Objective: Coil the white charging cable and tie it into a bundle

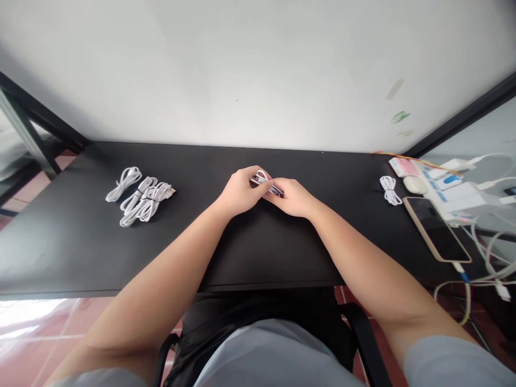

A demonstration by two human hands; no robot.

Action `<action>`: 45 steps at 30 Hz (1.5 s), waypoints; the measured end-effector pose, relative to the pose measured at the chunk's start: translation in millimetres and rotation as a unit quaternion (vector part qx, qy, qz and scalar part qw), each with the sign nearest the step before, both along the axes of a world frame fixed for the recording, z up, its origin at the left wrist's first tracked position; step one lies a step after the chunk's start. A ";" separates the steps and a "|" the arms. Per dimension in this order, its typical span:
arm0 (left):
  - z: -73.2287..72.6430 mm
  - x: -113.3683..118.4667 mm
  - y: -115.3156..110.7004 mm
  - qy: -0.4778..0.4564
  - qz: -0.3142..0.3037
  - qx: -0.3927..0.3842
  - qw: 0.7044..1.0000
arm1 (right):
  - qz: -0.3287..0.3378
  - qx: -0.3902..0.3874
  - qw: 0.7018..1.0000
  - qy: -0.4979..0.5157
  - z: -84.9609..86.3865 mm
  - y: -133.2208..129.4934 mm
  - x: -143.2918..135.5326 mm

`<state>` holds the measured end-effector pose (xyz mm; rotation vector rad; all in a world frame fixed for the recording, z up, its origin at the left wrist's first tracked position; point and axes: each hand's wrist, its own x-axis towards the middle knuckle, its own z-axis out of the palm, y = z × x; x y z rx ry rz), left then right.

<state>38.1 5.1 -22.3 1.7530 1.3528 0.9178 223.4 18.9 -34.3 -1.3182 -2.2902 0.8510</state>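
Note:
Both hands meet over the middle of the black table, closed around a white cable (262, 174) folded into a bundle. My left hand (243, 192) wraps the bundle's left end, its thumb pressed along the top. At the right end, my right hand (291, 196) pinches the cable with thumb and fingers. Much of the bundle is hidden by the fingers; a small white loop sticks up between the hands. Whether a tie goes around it, I cannot tell.
Several tied white cables (147, 199) lie on the table (266, 252) at left. To the right are another tied cable (389, 190), a phone (437, 228) plugged into a cord, a white rounded case (415, 185) and a power strip (437, 188) with chargers. A white wall (242, 70) stands behind.

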 end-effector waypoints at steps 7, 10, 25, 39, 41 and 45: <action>0.0 0.1 0.3 0.002 -0.001 0.003 1.000 | 0.001 0.005 1.000 -0.005 1.1 -0.1 -0.3; 0.8 0.1 -0.2 0.005 -0.001 0.002 1.000 | -0.001 0.002 1.000 -0.006 1.5 -0.3 -0.8; 2.1 -0.7 -0.7 0.015 -0.003 0.004 1.000 | 0.001 0.004 1.000 -0.006 -0.3 0.8 -0.6; -0.5 -0.8 -0.2 0.014 0.001 0.010 1.000 | 0.007 -0.003 1.000 -0.004 4.2 -1.4 -0.2; -0.7 -0.9 0.1 0.013 0.000 0.011 1.000 | 0.007 -0.003 1.000 -0.003 3.8 -1.2 -0.1; -0.2 -1.0 0.1 0.016 -0.002 0.008 1.000 | 0.008 -0.003 1.000 0.002 3.4 -1.3 -0.1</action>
